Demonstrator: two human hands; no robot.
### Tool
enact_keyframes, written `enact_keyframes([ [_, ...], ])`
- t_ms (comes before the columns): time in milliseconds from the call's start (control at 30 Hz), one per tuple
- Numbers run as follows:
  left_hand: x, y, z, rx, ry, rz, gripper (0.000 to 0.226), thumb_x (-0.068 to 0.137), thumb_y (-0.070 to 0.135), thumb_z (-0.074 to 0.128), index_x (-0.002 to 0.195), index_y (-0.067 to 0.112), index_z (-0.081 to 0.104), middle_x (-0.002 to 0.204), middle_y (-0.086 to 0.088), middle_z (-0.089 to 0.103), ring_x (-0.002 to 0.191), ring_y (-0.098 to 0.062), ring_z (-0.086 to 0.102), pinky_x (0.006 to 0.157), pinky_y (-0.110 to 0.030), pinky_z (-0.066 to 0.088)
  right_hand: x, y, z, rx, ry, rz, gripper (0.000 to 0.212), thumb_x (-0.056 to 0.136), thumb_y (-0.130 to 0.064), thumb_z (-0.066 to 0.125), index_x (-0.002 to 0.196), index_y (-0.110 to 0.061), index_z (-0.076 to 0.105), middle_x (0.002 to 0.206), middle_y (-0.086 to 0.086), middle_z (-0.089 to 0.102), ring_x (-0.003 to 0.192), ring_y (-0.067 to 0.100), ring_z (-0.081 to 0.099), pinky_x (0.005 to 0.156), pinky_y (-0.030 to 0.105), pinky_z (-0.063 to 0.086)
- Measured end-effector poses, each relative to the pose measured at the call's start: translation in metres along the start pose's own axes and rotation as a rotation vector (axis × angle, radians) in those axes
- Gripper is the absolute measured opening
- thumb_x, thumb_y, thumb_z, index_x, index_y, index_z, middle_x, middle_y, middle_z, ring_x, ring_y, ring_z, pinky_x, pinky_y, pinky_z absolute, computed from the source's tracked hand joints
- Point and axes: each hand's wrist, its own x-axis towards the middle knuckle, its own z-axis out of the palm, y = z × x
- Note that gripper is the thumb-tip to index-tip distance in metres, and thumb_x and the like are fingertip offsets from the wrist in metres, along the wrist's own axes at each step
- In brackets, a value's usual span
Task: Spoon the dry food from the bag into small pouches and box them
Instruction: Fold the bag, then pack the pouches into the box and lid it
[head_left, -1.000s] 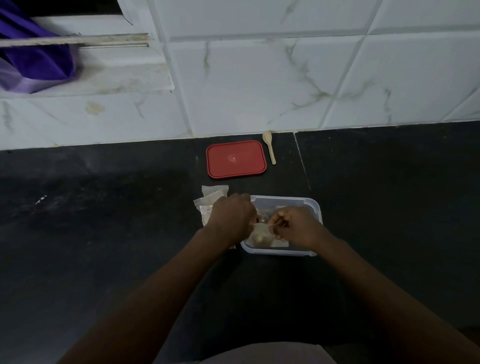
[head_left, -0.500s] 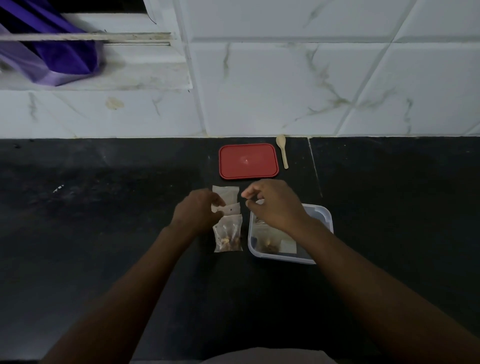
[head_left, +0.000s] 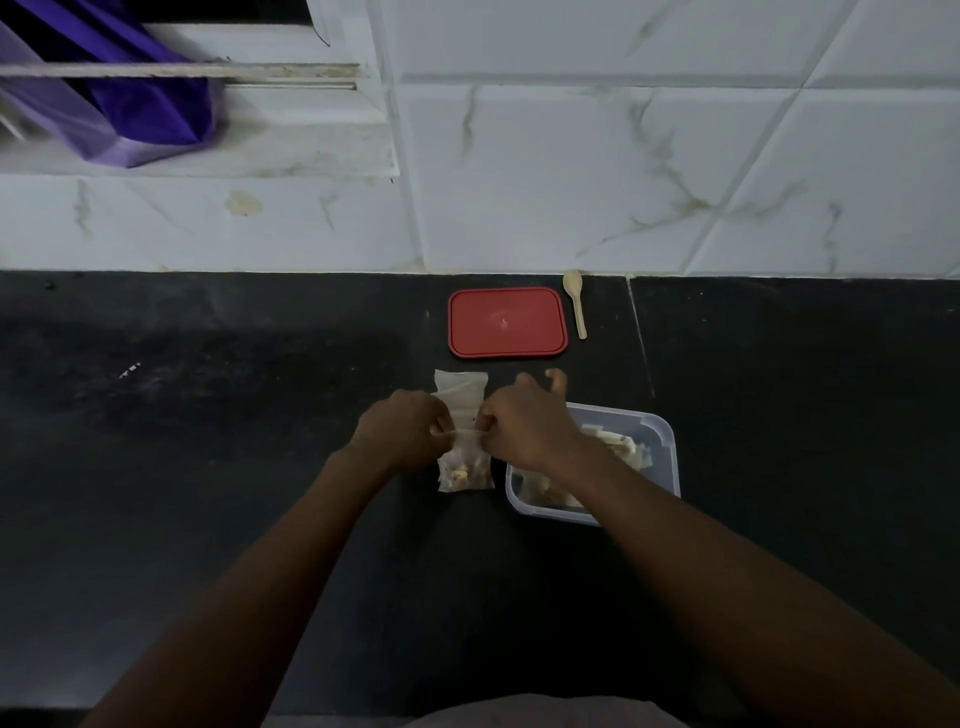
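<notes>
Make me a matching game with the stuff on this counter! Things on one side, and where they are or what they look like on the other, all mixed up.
Things:
1. lid
2. spoon
3. box
4. pouch

Clues:
A. pinched at its top by the left hand and the right hand
B. lying just right of the lid, close to the wall
C. red and flat
D. see-through and open

Pairs: 1-C, 2-B, 3-D, 4-A

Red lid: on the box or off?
Off. The red lid lies flat on the counter beyond the clear box, whose top is uncovered.
</notes>
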Motion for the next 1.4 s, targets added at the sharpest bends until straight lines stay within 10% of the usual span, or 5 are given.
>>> enact_keyframes([
  [267,-0.006,0.023,-0.050,-0.413,0.210,0.265,0.010,0.090,0.026,0.077,0.099,0.023,0.079,0.086,0.010,0.077,0.078,-0.003,0.072,0.074,-0.019,0.056,-0.029,0.050,-0.046,0.592,0.294,0.031,0.003,0.088,-0.043,0.074,0.089,-0.041,0.076,0.089,-0.025,0.074,0.094,-0.006,0.067,0.105,0.043,0.042],
  [433,-0.003,0.059,-0.055,-0.487,0.280,0.428,0.010,0.091,0.024,0.076,0.100,0.022,0.080,0.083,0.013,0.077,0.074,0.001,0.071,0.071,-0.014,0.055,-0.065,0.075,-0.073,0.759,0.396,0.038,0.009,0.089,-0.025,0.078,0.098,-0.028,0.080,0.088,-0.015,0.077,0.082,-0.007,0.070,0.072,0.003,0.048],
  [867,0.006,0.107,0.005,-0.414,0.065,0.483,0.011,0.091,0.019,0.076,0.101,0.016,0.080,0.090,0.007,0.078,0.080,-0.001,0.072,0.075,-0.017,0.057,-0.122,0.121,-0.040,0.712,0.263,0.177,0.010,0.090,-0.018,0.077,0.100,-0.021,0.079,0.086,-0.007,0.079,0.079,-0.002,0.073,0.074,0.012,0.056],
  [1400,0.020,0.130,0.039,0.296,0.071,0.431,0.028,0.094,0.036,0.070,0.120,0.025,0.067,0.120,0.001,0.056,0.106,-0.018,0.058,0.088,-0.038,0.055,-0.072,0.108,-0.010,0.076,-0.133,0.298,0.017,0.096,-0.016,0.064,0.111,-0.014,0.070,0.103,0.005,0.066,0.091,0.016,0.066,0.088,0.035,0.059],
])
